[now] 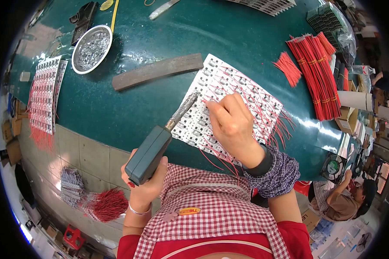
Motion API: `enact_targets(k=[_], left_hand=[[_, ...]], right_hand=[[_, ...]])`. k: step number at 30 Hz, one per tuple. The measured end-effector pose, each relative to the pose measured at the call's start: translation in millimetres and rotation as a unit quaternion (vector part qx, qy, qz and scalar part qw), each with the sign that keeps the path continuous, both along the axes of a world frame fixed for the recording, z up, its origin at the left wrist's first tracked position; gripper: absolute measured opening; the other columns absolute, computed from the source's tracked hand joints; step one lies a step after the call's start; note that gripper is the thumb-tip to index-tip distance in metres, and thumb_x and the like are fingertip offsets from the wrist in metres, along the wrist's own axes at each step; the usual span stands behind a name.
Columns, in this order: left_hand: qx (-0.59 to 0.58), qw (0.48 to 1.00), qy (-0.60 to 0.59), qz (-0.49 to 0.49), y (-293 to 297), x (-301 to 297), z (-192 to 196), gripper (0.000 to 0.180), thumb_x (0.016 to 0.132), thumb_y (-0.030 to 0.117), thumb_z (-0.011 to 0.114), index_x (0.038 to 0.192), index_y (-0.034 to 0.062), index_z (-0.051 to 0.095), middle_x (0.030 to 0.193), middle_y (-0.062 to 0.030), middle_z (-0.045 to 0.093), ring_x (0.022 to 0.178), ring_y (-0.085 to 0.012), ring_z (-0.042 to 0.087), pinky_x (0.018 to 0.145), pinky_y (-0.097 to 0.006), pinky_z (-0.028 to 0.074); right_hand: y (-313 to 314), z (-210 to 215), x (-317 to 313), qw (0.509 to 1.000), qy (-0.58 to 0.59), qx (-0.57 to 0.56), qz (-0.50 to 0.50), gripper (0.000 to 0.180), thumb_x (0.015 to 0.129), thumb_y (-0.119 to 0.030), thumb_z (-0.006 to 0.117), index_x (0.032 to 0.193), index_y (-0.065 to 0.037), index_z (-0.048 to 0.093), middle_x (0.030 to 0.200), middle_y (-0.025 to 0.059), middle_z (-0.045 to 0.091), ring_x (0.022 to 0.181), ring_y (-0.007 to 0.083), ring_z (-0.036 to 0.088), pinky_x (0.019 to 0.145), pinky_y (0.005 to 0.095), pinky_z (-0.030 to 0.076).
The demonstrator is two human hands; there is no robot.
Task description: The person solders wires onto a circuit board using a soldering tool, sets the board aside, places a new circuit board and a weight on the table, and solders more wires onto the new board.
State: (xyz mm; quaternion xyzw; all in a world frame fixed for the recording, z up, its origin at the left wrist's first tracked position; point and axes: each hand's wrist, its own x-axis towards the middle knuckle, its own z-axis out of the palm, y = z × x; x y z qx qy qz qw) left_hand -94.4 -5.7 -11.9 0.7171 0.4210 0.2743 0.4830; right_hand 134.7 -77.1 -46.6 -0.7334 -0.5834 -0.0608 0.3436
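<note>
My left hand [143, 189] is wrapped round the dark green body of a soldering gun [148, 154]. Its grey, crusted tip rests over the left part of a white circuit board panel [186, 126], which lies tilted on the table. My right hand [232, 124] is closed in a pinch above the panel's middle. A thin red wire end [204, 101] shows at its fingertips, close to the gun's tip. Many red wires [268, 123] lie across the panel's right side and trail over its edges. The palm of my right hand hides part of the board.
A dark flat bar [157, 71] lies beyond the panel. Left of it stand a metal bowl of silvery scraps [75, 60] and stacked wired panels [43, 93]. Red wire bundles [317, 82] lie at the right, near a small fan [334, 167]. Another person [343, 200] sits at lower right.
</note>
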Motion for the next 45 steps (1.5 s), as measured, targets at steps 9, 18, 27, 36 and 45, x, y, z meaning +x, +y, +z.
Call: enact_targets(k=[9,18,27,36,45], left_hand=[[0.0,1.0,0.008,-0.008,-3,-6,0,0.022,0.073,-0.005,0.074,0.094,-0.006,0.07,0.088,-0.0127,0.069,0.07,-0.0154,0.066,0.063,-0.025,0.052],[0.027,0.999,0.0,-0.042,-2,-6,0,0.018,0.073,-0.007,0.072,0.092,-0.006,0.07,0.087,-0.0123,0.068,0.066,-0.0156,0.064,0.058,-0.025,0.05],[0.032,0.998,0.019,-0.055,-2,-5,1,0.015,0.073,-0.007,0.071,0.087,-0.0051,0.069,0.08,-0.0107,0.065,0.062,-0.0162,0.062,0.055,-0.026,0.047],[0.039,0.999,-0.008,-0.035,-6,-11,-7,0.018,0.072,-0.007,0.071,0.089,-0.0059,0.069,0.081,-0.0124,0.066,0.061,-0.0169,0.062,0.055,-0.026,0.048],[-0.006,1.0,-0.011,0.007,-13,-15,-6,0.02,0.073,-0.005,0.073,0.092,-0.0058,0.07,0.083,-0.0114,0.067,0.064,-0.0149,0.062,0.058,-0.025,0.05]], right_hand=[[-10,1,-3,1.0,0.011,-0.01,0.016,0.024,0.07,0.008,0.072,0.091,-0.004,0.069,0.072,0.0062,0.049,0.066,0.0231,0.05,0.054,0.0359,0.04],[-10,1,-4,1.0,0.006,-0.023,0.017,0.023,0.068,0.005,0.065,0.09,-0.002,0.067,0.073,0.0068,0.045,0.069,0.0232,0.05,0.057,0.0353,0.041],[-10,2,-2,0.999,-0.004,-0.034,0.025,0.022,0.069,0.004,0.065,0.09,0.0,0.065,0.074,0.0079,0.045,0.071,0.0241,0.05,0.058,0.0358,0.041],[-8,2,-3,0.999,0.002,-0.027,0.025,0.024,0.071,0.008,0.071,0.092,-0.003,0.068,0.072,0.007,0.047,0.067,0.0232,0.051,0.055,0.0362,0.041],[-14,6,1,0.999,-0.01,-0.048,0.023,0.023,0.07,0.003,0.065,0.092,-0.002,0.066,0.077,0.0072,0.048,0.074,0.0241,0.053,0.059,0.0362,0.045]])
